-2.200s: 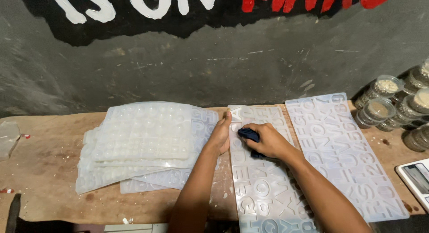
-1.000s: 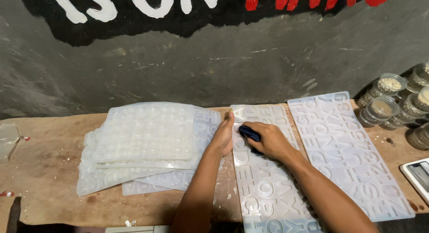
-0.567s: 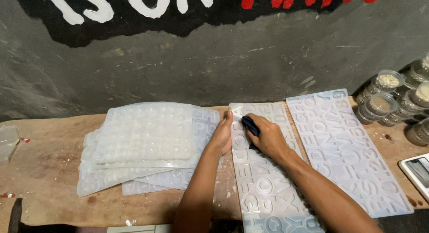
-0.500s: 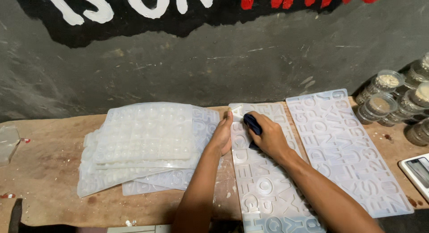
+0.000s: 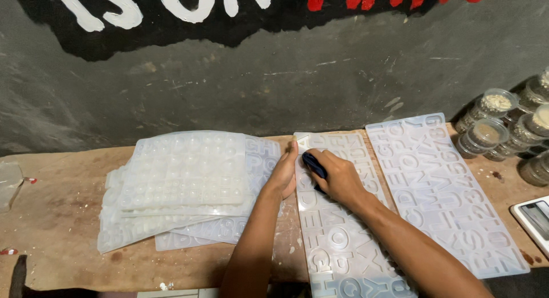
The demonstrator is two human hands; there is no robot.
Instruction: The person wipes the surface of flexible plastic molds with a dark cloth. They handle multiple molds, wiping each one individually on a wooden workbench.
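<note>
A long translucent white letter mould sheet [image 5: 337, 241] lies on the wooden table [image 5: 57, 218] in front of me. My left hand [image 5: 284, 173] lies flat on the sheet's left edge near its far end, fingers together. My right hand [image 5: 338, 178] grips a small dark blue tool [image 5: 313, 163] and presses it onto the mould's upper part, close to the left hand's fingertips.
A second letter mould sheet [image 5: 446, 189] lies to the right. A stack of translucent moulds [image 5: 183, 183] lies to the left. Several lidded clear jars [image 5: 492, 126] stand at the far right by the grey wall, and a white device [image 5: 534, 218] sits at the right edge.
My right hand with the blue tool has moved up the mould toward the wall. My left hand has stayed on the sheet's edge.
</note>
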